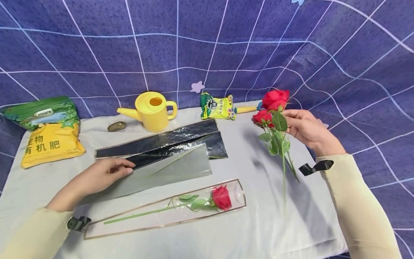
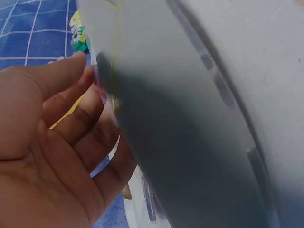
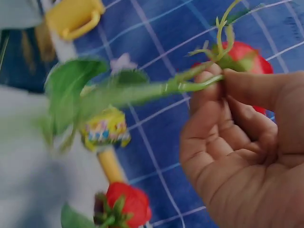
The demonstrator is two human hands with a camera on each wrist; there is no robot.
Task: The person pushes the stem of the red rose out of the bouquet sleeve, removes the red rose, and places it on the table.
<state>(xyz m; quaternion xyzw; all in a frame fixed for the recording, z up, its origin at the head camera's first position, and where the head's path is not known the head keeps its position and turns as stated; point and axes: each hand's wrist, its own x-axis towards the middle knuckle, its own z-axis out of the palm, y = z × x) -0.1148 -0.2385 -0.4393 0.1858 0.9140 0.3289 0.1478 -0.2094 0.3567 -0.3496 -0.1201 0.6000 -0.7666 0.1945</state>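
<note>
Over on the right, the right hand (image 1: pixel 307 129) pinches a red rose (image 1: pixel 275 99) near its bloom, stem trailing down crosswise to the long grey sleeve (image 1: pixel 181 163) leftward, whose edge the nearer left hand (image 1: pixel 105 174) touches with loosely bent fingers.

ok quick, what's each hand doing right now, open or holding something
Left hand: open, relaxed fingers touching the gray wrapper's edge.
Right hand: closed, pinching a red rose by its stem.
</note>
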